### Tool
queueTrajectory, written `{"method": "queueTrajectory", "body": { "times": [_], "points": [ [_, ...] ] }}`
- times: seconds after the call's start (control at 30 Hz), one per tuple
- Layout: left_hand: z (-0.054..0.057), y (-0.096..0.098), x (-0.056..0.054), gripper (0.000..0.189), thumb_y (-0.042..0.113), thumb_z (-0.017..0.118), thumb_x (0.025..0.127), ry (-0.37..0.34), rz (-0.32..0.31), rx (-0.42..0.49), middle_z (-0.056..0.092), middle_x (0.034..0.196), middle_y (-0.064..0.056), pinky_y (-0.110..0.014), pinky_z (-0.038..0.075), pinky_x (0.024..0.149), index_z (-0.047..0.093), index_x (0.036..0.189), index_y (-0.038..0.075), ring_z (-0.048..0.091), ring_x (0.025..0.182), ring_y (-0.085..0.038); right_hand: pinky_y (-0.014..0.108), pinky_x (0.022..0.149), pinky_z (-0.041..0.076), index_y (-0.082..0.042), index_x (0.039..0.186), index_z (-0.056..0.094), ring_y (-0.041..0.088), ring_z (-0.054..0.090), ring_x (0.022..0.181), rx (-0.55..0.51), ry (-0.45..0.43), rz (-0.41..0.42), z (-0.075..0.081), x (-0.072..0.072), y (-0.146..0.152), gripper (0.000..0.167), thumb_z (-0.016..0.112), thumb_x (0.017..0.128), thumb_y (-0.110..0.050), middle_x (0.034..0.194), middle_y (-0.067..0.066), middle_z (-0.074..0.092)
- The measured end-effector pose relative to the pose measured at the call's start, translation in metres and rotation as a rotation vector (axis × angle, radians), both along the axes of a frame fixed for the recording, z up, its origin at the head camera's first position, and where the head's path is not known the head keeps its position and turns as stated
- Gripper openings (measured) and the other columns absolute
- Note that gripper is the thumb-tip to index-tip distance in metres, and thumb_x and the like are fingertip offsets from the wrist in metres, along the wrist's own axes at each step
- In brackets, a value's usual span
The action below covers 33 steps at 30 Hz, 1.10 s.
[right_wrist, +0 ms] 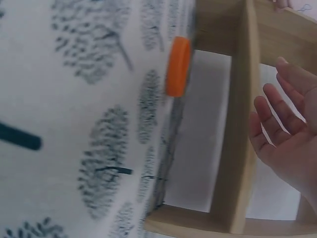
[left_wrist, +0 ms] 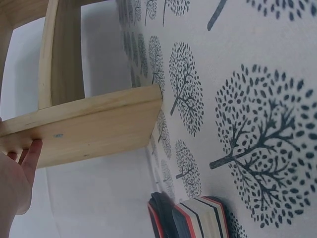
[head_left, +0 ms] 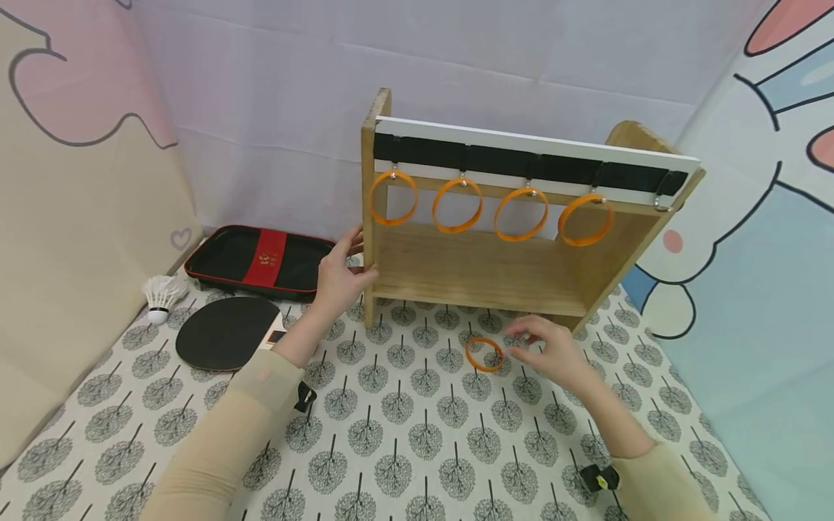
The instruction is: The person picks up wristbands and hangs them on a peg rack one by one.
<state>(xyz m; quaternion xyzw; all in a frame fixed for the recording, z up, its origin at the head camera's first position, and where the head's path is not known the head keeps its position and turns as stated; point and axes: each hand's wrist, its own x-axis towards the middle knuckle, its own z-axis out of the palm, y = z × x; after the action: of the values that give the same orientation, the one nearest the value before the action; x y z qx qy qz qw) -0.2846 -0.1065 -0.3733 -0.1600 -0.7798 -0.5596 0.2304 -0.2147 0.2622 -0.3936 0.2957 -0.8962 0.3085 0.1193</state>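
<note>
A small wooden shelf (head_left: 482, 264) stands on the table, a white rail with a black strip along its top front. Orange rings (head_left: 458, 205) hang from several hooks there; the rightmost hook (head_left: 663, 192) holds none. At the shelf's left side panel (left_wrist: 99, 129), my left hand (head_left: 342, 273) grips the edge, fingertips on its outer face. Another orange ring (head_left: 484, 354) lies on the patterned cloth before the shelf; the right wrist view shows this loose ring (right_wrist: 178, 67) too. Just right of it hovers my right hand (head_left: 547, 351), fingers parted and holding nothing.
Left of the shelf lie a black case with a red band (head_left: 266, 260), a black table tennis bat (head_left: 228, 333) and a white shuttlecock (head_left: 161, 298). Fabric walls (head_left: 72, 217) stand at the back and both sides.
</note>
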Motion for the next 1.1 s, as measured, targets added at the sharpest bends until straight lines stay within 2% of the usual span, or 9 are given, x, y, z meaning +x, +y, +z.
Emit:
{"method": "queueTrajectory", "body": {
  "times": [0.1,0.27,0.4,0.53,0.63,0.8,0.93,1.1],
  "points": [
    [-0.012,-0.003,-0.011,0.073,0.001,0.067,0.078,-0.002,0.013,-0.012,0.052,0.135,-0.009,-0.036,0.059,0.079,0.042,0.143,0.023,0.056,0.117,-0.025,0.035,0.072,0.057,-0.013,0.106,0.069,0.022,0.062,0.093,0.03,-0.086,-0.001,-0.01,-0.005,-0.002,0.029,0.076,0.078,-0.014,0.11,0.003,0.065],
    [-0.012,-0.002,-0.011,0.073,0.002,0.067,0.078,-0.01,0.015,-0.009,0.052,0.134,-0.007,-0.032,0.059,0.079,0.042,0.142,0.025,0.056,0.116,-0.022,0.041,0.075,0.056,-0.007,0.109,0.067,0.026,0.061,0.094,0.062,-0.195,0.007,-0.022,-0.011,-0.001,0.031,0.075,0.079,-0.014,0.11,0.004,0.065],
    [-0.008,-0.001,-0.008,0.073,0.0,0.067,0.078,-0.023,0.001,0.006,0.052,0.134,-0.01,-0.033,0.059,0.08,0.042,0.143,0.022,0.056,0.117,-0.025,0.039,0.075,0.057,-0.007,0.107,0.068,0.025,0.061,0.094,0.09,-0.222,-0.012,-0.029,-0.016,0.0,0.031,0.076,0.078,-0.013,0.107,0.004,0.066],
    [0.006,0.002,0.005,0.071,-0.003,0.066,0.079,-0.024,-0.014,0.01,0.05,0.134,-0.017,-0.04,0.059,0.081,0.04,0.144,0.012,0.055,0.117,-0.031,0.033,0.072,0.056,-0.008,0.106,0.069,0.026,0.06,0.092,0.14,-0.231,-0.023,-0.032,-0.024,0.002,0.031,0.077,0.077,-0.014,0.104,0.007,0.066],
    [0.016,0.003,0.015,0.069,-0.005,0.064,0.079,-0.018,-0.012,-0.006,0.05,0.134,-0.02,-0.042,0.058,0.081,0.04,0.143,0.006,0.055,0.117,-0.034,0.03,0.072,0.056,-0.007,0.107,0.069,0.026,0.061,0.092,0.164,-0.278,-0.005,-0.034,-0.03,0.002,0.031,0.076,0.078,-0.015,0.103,0.008,0.065],
    [0.019,0.003,0.019,0.068,-0.005,0.064,0.079,-0.019,-0.01,-0.013,0.05,0.133,-0.02,-0.043,0.058,0.081,0.041,0.142,0.007,0.055,0.116,-0.033,0.025,0.071,0.056,-0.007,0.109,0.068,0.02,0.062,0.09,0.195,-0.383,0.032,-0.036,-0.04,0.003,0.031,0.075,0.08,-0.017,0.1,0.005,0.065],
    [0.019,0.003,0.018,0.067,-0.005,0.064,0.079,-0.015,-0.02,-0.001,0.05,0.133,-0.021,-0.046,0.058,0.081,0.042,0.142,0.007,0.055,0.116,-0.035,0.024,0.071,0.056,-0.007,0.107,0.069,0.022,0.063,0.091,0.227,-0.378,0.086,-0.035,-0.044,0.003,0.027,0.073,0.081,-0.016,0.104,0.008,0.066],
    [0.019,0.004,0.018,0.067,-0.006,0.064,0.079,-0.009,-0.024,0.008,0.05,0.132,-0.022,-0.049,0.057,0.082,0.042,0.141,0.005,0.054,0.116,-0.036,0.033,0.077,0.057,-0.006,0.105,0.071,0.028,0.062,0.099,0.242,-0.361,0.139,-0.032,-0.045,0.002,0.023,0.071,0.083,-0.014,0.113,0.013,0.064]
  ]
}}
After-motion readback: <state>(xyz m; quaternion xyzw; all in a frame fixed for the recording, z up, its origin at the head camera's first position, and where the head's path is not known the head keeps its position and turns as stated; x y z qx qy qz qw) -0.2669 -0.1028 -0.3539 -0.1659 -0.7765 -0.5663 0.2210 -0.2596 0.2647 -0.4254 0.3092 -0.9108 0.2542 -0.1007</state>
